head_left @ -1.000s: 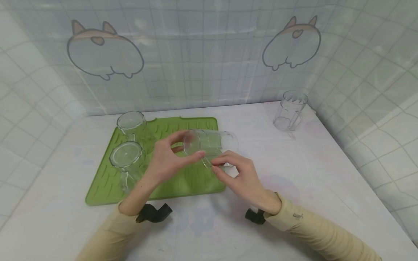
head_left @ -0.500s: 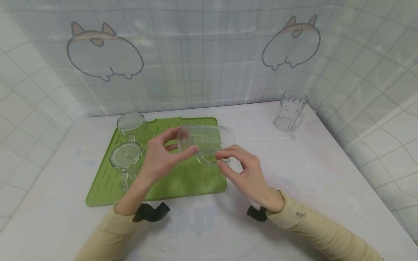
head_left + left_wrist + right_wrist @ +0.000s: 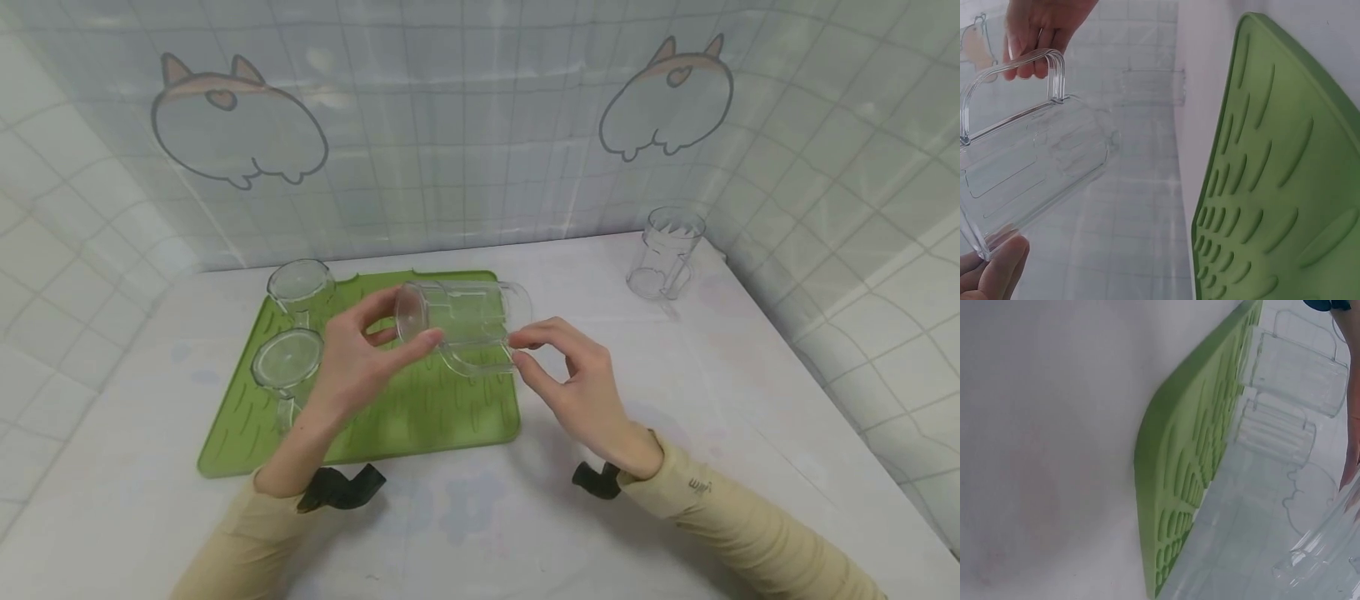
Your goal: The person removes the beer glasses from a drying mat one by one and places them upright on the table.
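A clear glass mug lies sideways in the air over the green drying mat, its base toward the left and its handle toward me. My left hand holds it around the base end, thumb on the near side. In the left wrist view the handle faces up. My right hand has thumb and forefinger pinched at the handle's rim-side corner. Part of the mug shows at the lower right of the right wrist view.
Two glass mugs stand upside down on the mat's left side, a rear one and a front one partly behind my left wrist. Another mug stands upright at the table's back right. A tiled-pattern curtain closes off the back.
The mug has shifted left and slightly away from me with my left hand. My right hand has moved a little right and up, its fingertips sliding along the handle toward the rim end.
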Demonstrator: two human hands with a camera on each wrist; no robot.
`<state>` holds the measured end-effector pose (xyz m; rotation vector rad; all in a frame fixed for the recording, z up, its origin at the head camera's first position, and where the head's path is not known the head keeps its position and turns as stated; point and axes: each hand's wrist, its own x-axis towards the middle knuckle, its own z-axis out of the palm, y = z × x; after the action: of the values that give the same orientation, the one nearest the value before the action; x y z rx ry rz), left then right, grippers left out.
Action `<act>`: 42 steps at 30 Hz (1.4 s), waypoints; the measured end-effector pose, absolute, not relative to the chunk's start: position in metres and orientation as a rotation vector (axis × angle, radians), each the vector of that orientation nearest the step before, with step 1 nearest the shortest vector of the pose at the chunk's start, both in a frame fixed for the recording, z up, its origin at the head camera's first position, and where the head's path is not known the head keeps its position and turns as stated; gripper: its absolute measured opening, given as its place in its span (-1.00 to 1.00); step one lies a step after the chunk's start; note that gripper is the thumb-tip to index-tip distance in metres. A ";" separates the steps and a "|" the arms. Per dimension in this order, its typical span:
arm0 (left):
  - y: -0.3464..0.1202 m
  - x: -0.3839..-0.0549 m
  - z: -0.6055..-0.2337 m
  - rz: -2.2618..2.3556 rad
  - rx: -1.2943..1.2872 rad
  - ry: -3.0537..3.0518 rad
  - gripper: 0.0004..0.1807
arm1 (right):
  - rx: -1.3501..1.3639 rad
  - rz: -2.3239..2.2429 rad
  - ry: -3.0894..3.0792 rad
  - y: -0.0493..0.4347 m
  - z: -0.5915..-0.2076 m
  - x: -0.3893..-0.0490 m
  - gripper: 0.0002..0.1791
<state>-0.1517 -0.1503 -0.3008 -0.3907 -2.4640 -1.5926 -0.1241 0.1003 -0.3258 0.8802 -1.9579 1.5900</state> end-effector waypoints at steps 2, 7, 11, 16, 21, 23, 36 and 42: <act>-0.151 -0.152 -0.300 -1.590 -0.385 -2.459 -0.37 | 0.859 1.570 -1.971 0.100 -0.321 -0.122 -0.76; -0.151 -0.150 -0.295 -1.633 -0.384 -2.408 -0.40 | 0.770 1.547 -2.032 0.099 -0.304 -0.115 -0.81; -0.152 -0.147 -0.291 -1.671 -0.393 -2.348 -0.41 | 0.705 1.583 -2.117 0.099 -0.301 -0.114 -0.84; -0.153 -0.147 -0.291 -1.689 -0.415 -2.297 -0.44 | 0.697 1.634 -2.172 0.102 -0.314 -0.120 -0.84; -0.154 -0.149 -0.292 -1.693 -0.428 -2.268 -0.46 | 0.716 1.652 -2.172 0.106 -0.333 -0.131 -0.82; -0.154 -0.149 -0.292 -1.685 -0.428 -2.267 -0.46 | 0.721 1.662 -2.164 0.106 -0.334 -0.132 -0.83; -0.153 -0.148 -0.292 -1.683 -0.442 -2.230 -0.47 | 0.768 1.665 -2.205 0.105 -0.335 -0.131 -0.81; -0.152 -0.148 -0.293 -1.679 -0.450 -2.231 -0.46 | 0.791 1.742 -2.247 0.104 -0.337 -0.129 -0.72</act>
<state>-0.1476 -0.1515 -0.2931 -0.4495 -2.2310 -1.6795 -0.1290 0.1042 -0.3373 0.7913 -2.2469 1.7420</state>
